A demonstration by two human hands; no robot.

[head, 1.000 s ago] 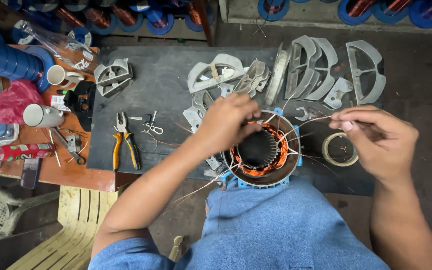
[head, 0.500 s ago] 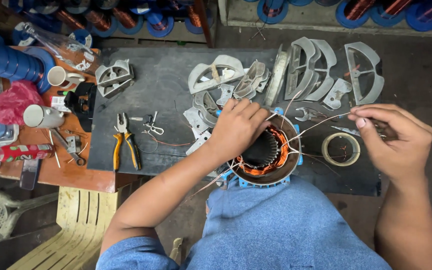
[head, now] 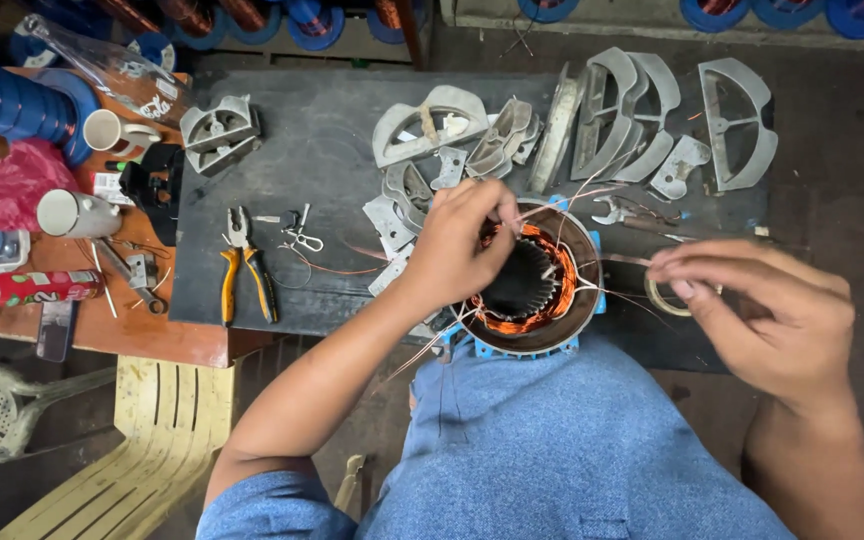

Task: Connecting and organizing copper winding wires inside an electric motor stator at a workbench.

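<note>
1. The left hand (head: 457, 245) is resting on the rim of the motor stator (head: 530, 285) at the centre of the frame, its fingers (head: 482, 200) curled together and pinching thin wires at the top of the winding.
2. The right hand (head: 767, 310) is hovering at the right of the frame, just beside the stator, its fingers (head: 697, 265) pressed together on a fine wire strand (head: 617, 258) that is running back to the stator.
3. The stator is sitting at the near edge of the dark surface (head: 322, 150), against the person's blue-clad lap; it is a round metal shell with a toothed dark core and glossy copper coils.
4. A tape roll (head: 664, 298) is lying partly hidden behind the right hand.
5. Dull grey cast metal brackets (head: 612, 115), curved and slotted, are lying heaped across the top of the surface.
6. Yellow-handled pliers (head: 244, 270) are lying at the left of the surface, near a small pair of scissors (head: 297, 232).
</note>
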